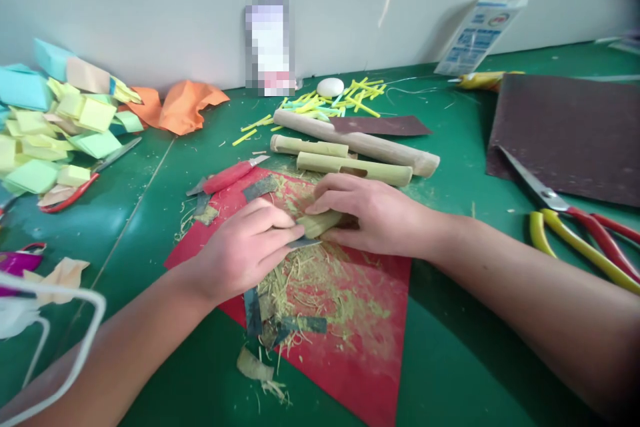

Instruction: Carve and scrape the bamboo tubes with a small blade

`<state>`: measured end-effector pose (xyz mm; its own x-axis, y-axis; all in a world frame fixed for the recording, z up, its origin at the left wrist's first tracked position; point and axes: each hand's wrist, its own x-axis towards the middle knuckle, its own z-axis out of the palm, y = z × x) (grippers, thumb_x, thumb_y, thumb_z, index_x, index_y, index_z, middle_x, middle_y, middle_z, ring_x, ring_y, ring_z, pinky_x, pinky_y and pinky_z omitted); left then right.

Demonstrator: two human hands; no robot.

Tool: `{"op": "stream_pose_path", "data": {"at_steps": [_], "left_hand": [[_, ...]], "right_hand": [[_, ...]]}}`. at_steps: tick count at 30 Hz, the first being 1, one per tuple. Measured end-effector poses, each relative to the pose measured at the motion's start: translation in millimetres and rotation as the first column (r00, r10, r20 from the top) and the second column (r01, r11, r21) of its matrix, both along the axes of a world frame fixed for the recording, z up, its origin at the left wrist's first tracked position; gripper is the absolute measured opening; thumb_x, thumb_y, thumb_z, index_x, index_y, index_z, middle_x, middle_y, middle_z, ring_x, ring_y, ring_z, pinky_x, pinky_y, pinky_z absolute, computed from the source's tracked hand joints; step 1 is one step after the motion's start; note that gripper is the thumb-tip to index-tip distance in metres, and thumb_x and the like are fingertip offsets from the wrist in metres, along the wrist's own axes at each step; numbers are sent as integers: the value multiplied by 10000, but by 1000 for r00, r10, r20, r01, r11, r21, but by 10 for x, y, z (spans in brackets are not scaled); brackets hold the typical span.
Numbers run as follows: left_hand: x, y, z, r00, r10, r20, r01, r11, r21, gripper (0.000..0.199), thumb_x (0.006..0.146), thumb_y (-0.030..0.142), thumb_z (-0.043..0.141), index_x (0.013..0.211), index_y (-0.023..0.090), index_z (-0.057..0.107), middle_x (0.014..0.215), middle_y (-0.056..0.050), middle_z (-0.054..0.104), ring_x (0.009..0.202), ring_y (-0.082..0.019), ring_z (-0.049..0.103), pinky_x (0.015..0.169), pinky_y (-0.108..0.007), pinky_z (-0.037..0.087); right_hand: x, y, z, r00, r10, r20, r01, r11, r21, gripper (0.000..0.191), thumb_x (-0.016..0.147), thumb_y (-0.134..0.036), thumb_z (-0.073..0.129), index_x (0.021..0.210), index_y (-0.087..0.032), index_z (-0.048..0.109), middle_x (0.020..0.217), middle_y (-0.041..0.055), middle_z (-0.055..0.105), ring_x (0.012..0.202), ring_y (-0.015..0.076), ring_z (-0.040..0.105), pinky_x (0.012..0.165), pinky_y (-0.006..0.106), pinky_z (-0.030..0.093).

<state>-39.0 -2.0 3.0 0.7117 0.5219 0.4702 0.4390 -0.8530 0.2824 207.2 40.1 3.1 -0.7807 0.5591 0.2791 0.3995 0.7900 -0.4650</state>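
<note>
Over a red sheet [370,333] strewn with pale green shavings [320,287], both hands meet at a short green bamboo piece [320,223]. My right hand [363,213] is closed around its right end, fingers on top and thumb below. My left hand [257,240] has its fingers pressed together at the piece's left end, with a thin dark strip [305,242] under the fingertips. Just beyond the hands lie two cut bamboo tubes [380,170] and a longer pale stick [385,143]. A red-handled knife [227,177] rests at the sheet's upper left edge.
Folded coloured papers [75,113] and red-handled scissors [75,193] lie left. Yellow-green strips [360,97] and a white egg-shaped object [330,87] are at the back. Right are a dark brown sheet [570,133], scissors [547,197] and yellow handles [585,247]. A white wire frame [95,333] occupies the lower left.
</note>
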Motion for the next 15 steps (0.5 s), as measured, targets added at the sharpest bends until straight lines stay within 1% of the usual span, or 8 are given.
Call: {"op": "stream_pose_path", "data": {"at_steps": [3,7,10,12,15], "left_hand": [[42,15,9,1000,-16,7,16,1000,2,226,909,140,556,1121,142,635,989,-84,659,942,-183,586,826,-338,530],[-24,-28,28,997,-3,-75,3,1000,10,268,903,116,549,1162,131,617,1022,-95,660,949,-190,580,825,-343,529],[2,-28,24,999,21,-38,-20,999,44,249,897,117,563,1138,118,627,989,-98,660,939,-192,579,822,-343,531],[44,-14,22,1000,15,-11,-15,998,56,234,899,119,561,1122,115,630,968,-93,661,925,-189,580,822,-343,533],[50,-21,32,999,-5,-50,8,999,45,247,905,112,543,1138,121,623,992,-92,665,934,-190,579,830,-344,533]], "right_hand": [[-3,3,-3,1000,-10,-13,10,1000,-18,264,775,-197,654,1039,-200,650,1097,70,604,981,199,594,808,319,475],[-10,11,-4,1000,-9,-24,7,999,-43,261,777,-214,667,1038,-216,660,1081,59,616,967,190,598,809,316,476],[-10,22,1,1000,-5,-29,4,999,-46,265,776,-211,668,1041,-216,666,1084,57,623,963,192,602,811,318,472],[-5,29,9,1000,-10,-21,9,999,-46,268,786,-228,667,1054,-211,671,1055,56,623,936,190,603,789,314,470],[2,31,23,1000,-17,-6,17,998,-53,282,802,-255,665,1080,-210,676,1000,50,613,904,181,597,754,299,463]]}}
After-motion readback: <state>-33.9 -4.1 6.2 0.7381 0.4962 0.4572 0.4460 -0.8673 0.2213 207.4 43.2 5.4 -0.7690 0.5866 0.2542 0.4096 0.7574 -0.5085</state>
